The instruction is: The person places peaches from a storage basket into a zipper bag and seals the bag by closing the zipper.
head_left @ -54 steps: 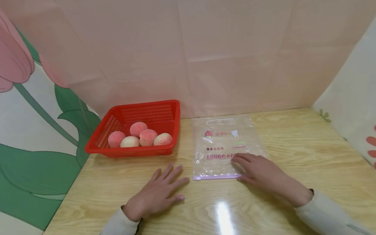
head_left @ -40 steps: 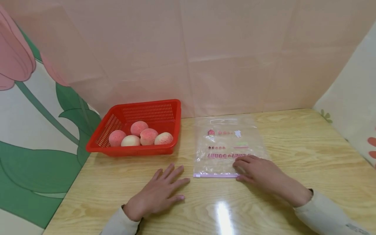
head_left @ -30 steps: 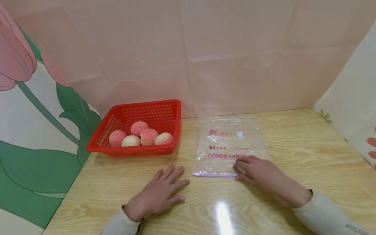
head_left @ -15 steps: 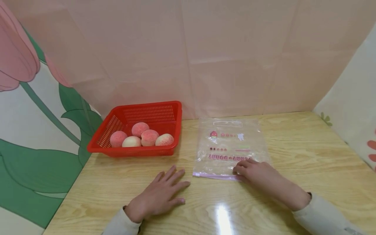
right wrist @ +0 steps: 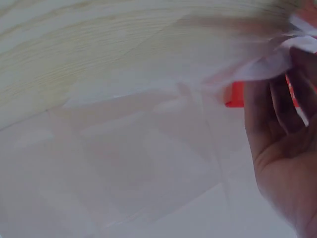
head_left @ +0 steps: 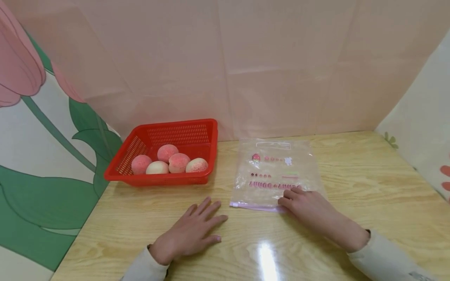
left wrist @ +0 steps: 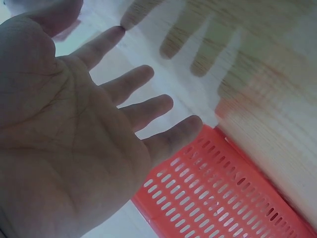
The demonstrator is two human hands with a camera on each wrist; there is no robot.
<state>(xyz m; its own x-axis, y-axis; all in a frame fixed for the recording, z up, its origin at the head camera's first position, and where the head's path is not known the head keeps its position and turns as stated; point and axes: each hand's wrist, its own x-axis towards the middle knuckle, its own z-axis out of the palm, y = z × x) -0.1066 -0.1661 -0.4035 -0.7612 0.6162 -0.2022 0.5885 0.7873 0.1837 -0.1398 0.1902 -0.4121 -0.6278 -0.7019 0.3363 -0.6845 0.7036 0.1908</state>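
Observation:
A clear zip bag point(head_left: 260, 199) with pink printing lies flat on the table, its purple slider edge toward me. My right hand point(head_left: 309, 207) pinches the near right part of that edge with curled fingers, the thumb hidden below. In the right wrist view the bag's film point(right wrist: 267, 67) bunches at the fingertips of the right hand point(right wrist: 282, 144). To the left of the bag my left hand point(head_left: 193, 230) is spread flat over the table, holding nothing. The left wrist view shows the palm of the left hand point(left wrist: 74, 129) and its straight fingers, with nothing in them.
A red plastic basket point(head_left: 158, 180) with several pink and cream peaches point(head_left: 179, 162) stands at the back left, beyond my left hand. Behind the wooden table point(head_left: 365, 168) rises a pink sheet point(head_left: 281, 78). A wall with painted tulips point(head_left: 31, 136) borders the left side.
The bag has shifted slightly right, and its purple edge now slants down toward the right hand. The right thumb has gone out of sight under the hand. My left hand stays in place.

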